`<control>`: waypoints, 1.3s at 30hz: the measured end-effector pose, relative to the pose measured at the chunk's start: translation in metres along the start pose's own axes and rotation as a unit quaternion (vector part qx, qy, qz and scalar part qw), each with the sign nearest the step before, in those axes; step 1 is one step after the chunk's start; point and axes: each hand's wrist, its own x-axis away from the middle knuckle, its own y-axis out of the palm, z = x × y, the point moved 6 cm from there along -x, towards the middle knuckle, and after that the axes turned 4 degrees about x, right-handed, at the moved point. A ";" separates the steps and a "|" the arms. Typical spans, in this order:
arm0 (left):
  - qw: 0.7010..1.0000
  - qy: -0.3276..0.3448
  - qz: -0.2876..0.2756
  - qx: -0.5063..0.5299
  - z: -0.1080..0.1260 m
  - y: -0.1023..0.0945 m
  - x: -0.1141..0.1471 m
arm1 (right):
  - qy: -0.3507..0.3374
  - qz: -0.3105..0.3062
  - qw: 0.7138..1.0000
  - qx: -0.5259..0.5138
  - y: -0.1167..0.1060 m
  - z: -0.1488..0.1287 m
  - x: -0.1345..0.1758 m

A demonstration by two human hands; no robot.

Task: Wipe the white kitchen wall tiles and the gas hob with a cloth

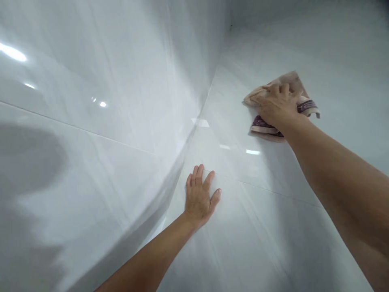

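Right hand [277,106] presses the purple-banded towel [294,83], fingers spread; left hand [198,200], fingers splayed on tile [258,223], lower-left of it.

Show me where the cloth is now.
In the head view, the cloth is at the upper right, under the right hand on the shiny surface, higher in the picture than the left hand.

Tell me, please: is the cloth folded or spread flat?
Partly folded and bunched: under the right hand, the cloth shows creases and layered edges.
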 end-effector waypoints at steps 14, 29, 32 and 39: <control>0.999 0.021 0.047 -0.007 0.000 -0.003 0.001 | -0.050 -0.032 0.996 0.065 0.000 -0.037 0.003; 0.999 0.014 0.049 -0.004 0.002 -0.004 0.000 | 0.032 0.006 0.999 0.021 0.005 -0.030 -0.013; 0.999 0.013 0.052 -0.005 0.002 -0.004 -0.001 | 0.004 -0.005 1.000 0.018 0.004 -0.040 -0.005; 0.998 0.020 0.054 -0.010 0.000 -0.005 0.001 | -0.011 0.045 0.999 0.012 0.006 -0.014 -0.003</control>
